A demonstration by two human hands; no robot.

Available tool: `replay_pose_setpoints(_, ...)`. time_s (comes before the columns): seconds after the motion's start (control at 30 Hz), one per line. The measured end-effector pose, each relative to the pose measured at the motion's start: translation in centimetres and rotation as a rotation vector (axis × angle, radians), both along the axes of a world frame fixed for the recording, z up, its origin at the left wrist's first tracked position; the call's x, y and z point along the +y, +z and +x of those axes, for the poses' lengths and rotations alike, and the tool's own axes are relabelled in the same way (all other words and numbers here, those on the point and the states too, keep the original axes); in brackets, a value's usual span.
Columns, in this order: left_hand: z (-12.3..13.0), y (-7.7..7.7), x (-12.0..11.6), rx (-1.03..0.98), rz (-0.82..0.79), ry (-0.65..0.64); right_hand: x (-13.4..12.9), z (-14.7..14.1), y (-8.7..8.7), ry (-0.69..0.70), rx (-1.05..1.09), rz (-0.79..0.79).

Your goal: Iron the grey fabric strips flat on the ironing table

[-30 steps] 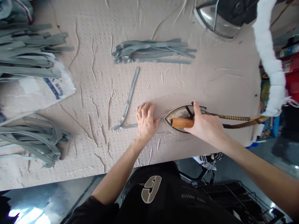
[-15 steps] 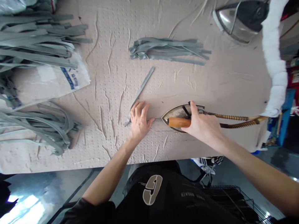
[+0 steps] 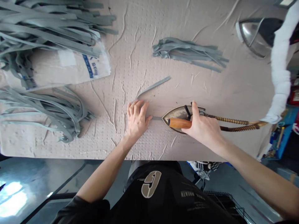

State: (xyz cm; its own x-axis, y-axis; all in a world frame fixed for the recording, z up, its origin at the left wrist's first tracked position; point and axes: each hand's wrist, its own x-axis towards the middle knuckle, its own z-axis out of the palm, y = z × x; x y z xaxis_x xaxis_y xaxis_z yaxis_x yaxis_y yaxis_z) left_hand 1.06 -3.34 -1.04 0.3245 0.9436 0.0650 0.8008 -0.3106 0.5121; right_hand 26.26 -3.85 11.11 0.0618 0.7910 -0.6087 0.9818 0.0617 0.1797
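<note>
My right hand (image 3: 205,129) is wrapped round the wooden handle (image 3: 179,123) of a steam iron (image 3: 176,112), which rests on the padded table with its tip pointing left. From under that tip a narrow grey fabric strip (image 3: 157,118) runs to my left hand (image 3: 137,119). The fingers there are bent and pressed down on the strip, thumb on its right-hand part. Beyond the knuckles, the strip's loose end (image 3: 155,84) slants up and right over the cover. My palm and fingers hide the piece between, and the iron covers the rest.
A bundle of grey strips (image 3: 187,53) lies farther back. More strips (image 3: 46,109) and a large pile (image 3: 53,25) on a plastic bag (image 3: 53,68) are at left. A second iron (image 3: 257,35) stands back right, beside a white wrapped hose (image 3: 279,68). Two hoses (image 3: 235,123) trail from the held iron.
The strip's loose end has swung lower and flatter to the right, and its short tail left of my hand no longer shows. My view has turned slightly. Both hands keep their holds.
</note>
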Motion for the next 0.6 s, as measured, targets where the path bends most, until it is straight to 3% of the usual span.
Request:
replay_pose_setpoints(0.33, -1.9, -0.6, -1.0, 0.050, 0.078, 0.113, 1.4, -5.0, -0.7, 0.034, 0.044, 0.014)
replay_pose_setpoints(0.6, -2.9, 0.5, 0.1, 0.142, 0.029, -0.077, 0.8, -5.0, -0.6, -0.006, 0.079, 0.093)
